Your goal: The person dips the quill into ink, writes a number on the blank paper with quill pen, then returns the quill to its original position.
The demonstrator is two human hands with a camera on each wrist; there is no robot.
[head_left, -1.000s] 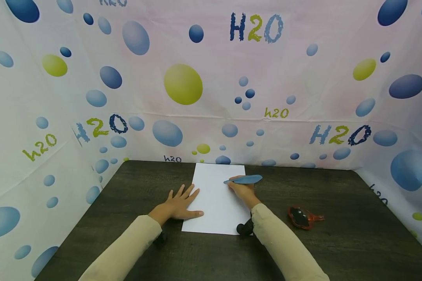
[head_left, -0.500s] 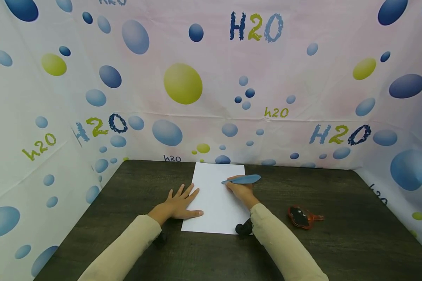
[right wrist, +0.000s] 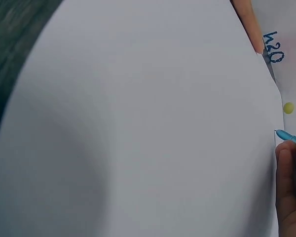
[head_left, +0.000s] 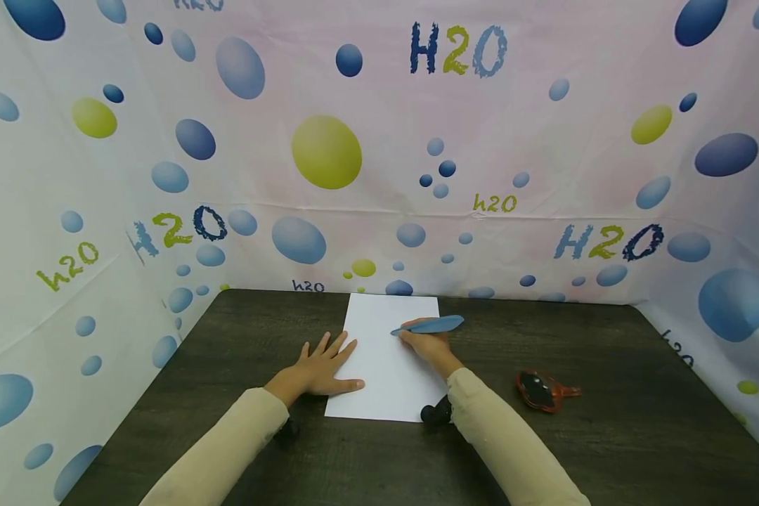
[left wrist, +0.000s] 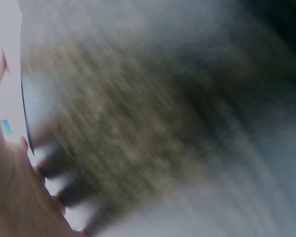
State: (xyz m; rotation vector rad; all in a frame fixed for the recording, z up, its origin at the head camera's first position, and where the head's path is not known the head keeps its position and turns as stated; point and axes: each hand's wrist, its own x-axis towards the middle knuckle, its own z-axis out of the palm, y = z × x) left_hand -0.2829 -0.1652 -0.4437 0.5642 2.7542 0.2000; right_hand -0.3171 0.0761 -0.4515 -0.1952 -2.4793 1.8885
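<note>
A white sheet of paper (head_left: 379,379) lies on the dark table (head_left: 278,457) in the head view. My left hand (head_left: 319,372) rests on the sheet's left edge with fingers spread, thumb and fingertips on the paper. My right hand (head_left: 426,346) pinches a blue feather-shaped pen (head_left: 439,324) over the upper part of the sheet. In the right wrist view the pen's tip (right wrist: 280,133) points at the paper, with the fingers (right wrist: 285,170) close behind it. Any mark on the paper is too faint to tell. The left wrist view is mostly blurred, with the left hand (left wrist: 19,192) at its edge.
An orange-framed object with a dark face and a short handle (head_left: 544,391) lies on the table to the right of my right forearm. A black rounded wrist device (head_left: 436,411) sits under the right sleeve, over the sheet's lower right corner. Patterned cloth (head_left: 379,176) hangs behind the table.
My right hand has slid a little to the left across the paper with the pen. My left hand stays in place on the sheet, and the whole view has shifted slightly.
</note>
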